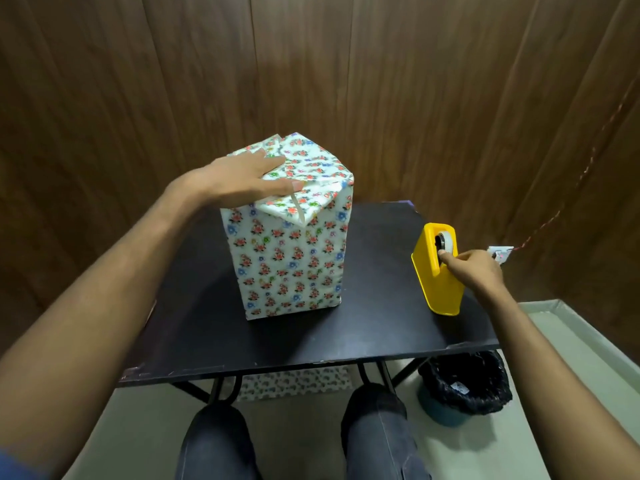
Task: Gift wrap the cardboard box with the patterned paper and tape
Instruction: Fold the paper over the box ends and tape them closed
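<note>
Beyond the knees (221, 441), the left hand (239, 178) lies flat atop the wrapped box (291, 258); the right hand (474, 271) pinches at the tape dispenser (438, 271).

You sit in a small room of a home or office (hard to say which): dark wood-panelled walls (346, 64), a little black folding table (311, 341), a lined waste bin (465, 386) on pale floor.

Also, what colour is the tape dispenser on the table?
Yellow: the tape dispenser shows best in the head view.
</note>
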